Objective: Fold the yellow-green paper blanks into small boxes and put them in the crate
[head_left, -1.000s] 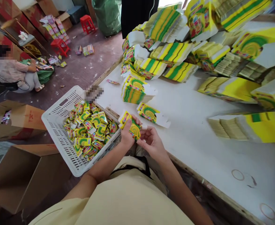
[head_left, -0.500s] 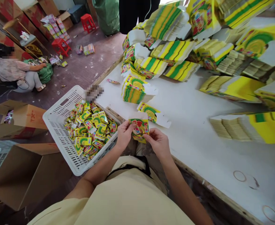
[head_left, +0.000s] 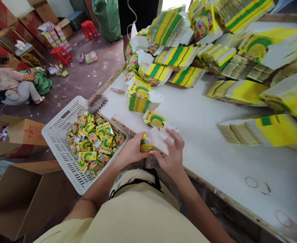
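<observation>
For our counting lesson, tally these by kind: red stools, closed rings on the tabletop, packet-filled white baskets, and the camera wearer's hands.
Red stools: 2
Closed rings: 2
Packet-filled white basket: 1
Wearer's hands: 2
Total: 7

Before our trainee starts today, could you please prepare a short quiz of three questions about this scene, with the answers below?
1. True or false: the left hand is holding a yellow-and-green carton.
2. Multiple choice: in the picture, where is the white basket relative to that hand? A) to its right; B) to its left; C) directly above it.
3. Fill in the gap: on the floor in the background stand two red ____.

Key: 1 true; 2 B; 3 stools.
</observation>
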The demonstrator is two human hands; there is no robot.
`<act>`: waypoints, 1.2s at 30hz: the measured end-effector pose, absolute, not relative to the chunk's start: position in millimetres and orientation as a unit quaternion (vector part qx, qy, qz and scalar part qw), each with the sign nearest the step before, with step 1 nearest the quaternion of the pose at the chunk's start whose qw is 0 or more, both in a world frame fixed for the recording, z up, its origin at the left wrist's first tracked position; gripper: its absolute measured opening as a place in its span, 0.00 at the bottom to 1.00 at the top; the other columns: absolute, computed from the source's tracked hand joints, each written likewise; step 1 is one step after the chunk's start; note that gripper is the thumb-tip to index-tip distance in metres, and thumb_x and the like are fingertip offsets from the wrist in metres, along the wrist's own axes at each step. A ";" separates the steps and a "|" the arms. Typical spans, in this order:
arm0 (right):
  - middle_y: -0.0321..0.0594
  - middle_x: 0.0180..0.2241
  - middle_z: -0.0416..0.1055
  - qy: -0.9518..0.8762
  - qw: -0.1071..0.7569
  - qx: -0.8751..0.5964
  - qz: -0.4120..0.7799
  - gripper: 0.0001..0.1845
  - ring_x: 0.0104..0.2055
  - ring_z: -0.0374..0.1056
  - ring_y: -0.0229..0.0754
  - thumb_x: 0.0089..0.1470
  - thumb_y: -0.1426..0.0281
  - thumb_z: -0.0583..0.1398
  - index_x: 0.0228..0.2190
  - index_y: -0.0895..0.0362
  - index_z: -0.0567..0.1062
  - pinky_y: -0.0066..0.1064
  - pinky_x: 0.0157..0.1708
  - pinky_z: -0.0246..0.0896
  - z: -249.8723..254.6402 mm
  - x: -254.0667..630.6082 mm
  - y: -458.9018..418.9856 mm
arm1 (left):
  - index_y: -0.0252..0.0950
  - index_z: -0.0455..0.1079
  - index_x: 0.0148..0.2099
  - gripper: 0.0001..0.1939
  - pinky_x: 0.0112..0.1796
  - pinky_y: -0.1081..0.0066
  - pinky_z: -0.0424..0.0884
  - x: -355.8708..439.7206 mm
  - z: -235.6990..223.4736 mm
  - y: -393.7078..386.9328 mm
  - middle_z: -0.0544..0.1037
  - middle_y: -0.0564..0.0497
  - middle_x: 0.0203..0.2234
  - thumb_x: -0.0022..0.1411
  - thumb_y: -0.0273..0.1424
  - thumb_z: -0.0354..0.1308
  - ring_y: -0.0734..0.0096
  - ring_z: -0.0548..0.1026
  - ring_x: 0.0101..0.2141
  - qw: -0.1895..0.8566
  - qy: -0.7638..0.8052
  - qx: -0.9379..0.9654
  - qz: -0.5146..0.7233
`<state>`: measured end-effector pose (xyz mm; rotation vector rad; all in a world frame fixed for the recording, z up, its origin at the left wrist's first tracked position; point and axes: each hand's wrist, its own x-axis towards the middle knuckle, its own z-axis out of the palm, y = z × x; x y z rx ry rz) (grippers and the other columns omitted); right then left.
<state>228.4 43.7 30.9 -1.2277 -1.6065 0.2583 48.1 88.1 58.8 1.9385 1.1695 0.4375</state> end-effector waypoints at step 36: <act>0.50 0.61 0.62 -0.715 0.436 -0.505 0.207 0.18 0.62 0.62 0.52 0.64 0.66 0.55 0.55 0.50 0.71 0.45 0.55 0.67 -11.8 241.3 54.4 | 0.36 0.68 0.46 0.25 0.36 0.73 0.70 53.8 35.7 90.0 0.76 0.53 0.32 0.46 0.34 0.71 0.73 0.74 0.32 0.601 0.523 0.376 0.473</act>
